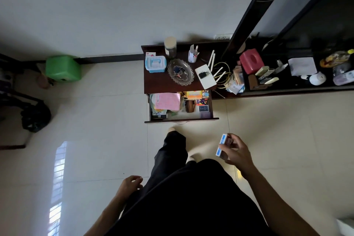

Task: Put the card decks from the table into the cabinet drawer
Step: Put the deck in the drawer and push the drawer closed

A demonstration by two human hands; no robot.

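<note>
My right hand [236, 151] grips a blue and white card deck box [221, 144], held on edge over the floor tiles, below and right of the drawer. The dark wooden cabinet's drawer [181, 119] stands pulled open ahead of me; inside lie pink paper [167, 101], a dark blue deck-like box [203, 108] at its right side and colourful boxes at the back. My left hand [130, 185] hangs by my hip with fingers loosely curled, holding nothing.
The cabinet top [156, 82] carries a blue plastic box [155, 64], a glass dish [180, 72], a jar and a white router [206, 75]. A long dark shelf [287, 87] with a red tissue box runs right. A green stool [63, 68] and black bag stand left.
</note>
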